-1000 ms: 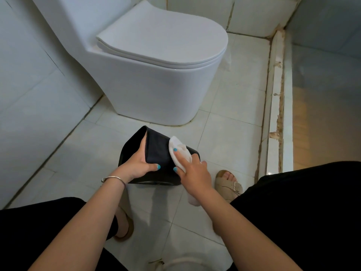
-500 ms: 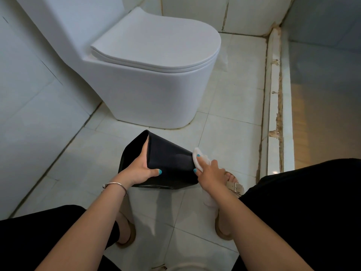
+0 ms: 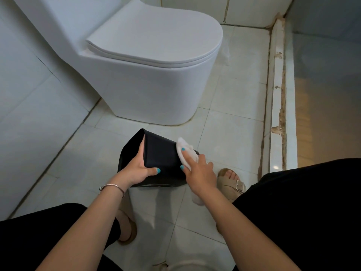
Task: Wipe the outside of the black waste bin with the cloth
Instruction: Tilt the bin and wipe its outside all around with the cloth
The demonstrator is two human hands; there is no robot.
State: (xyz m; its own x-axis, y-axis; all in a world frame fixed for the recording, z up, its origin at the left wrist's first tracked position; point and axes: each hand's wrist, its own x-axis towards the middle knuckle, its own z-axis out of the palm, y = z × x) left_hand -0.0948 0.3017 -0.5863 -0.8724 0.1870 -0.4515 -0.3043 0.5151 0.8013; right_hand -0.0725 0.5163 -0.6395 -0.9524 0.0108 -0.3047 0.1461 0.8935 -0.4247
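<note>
Left hand (image 3: pixel 139 169) grips the tilted black waste bin (image 3: pixel 162 159) by its rim, exposing the side where the right hand (image 3: pixel 197 169) presses the cloth (image 3: pixel 185 151).

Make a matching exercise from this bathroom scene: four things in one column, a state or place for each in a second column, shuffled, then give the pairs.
Things:
1. black waste bin
2. white cloth
3. toilet lid
4. bracelet

States or places:
A. on the left wrist
B. closed
C. tipped on its side, gripped at the rim by the left hand
D. pressed against the bin by the right hand

Pairs: 1-C, 2-D, 3-B, 4-A
</note>
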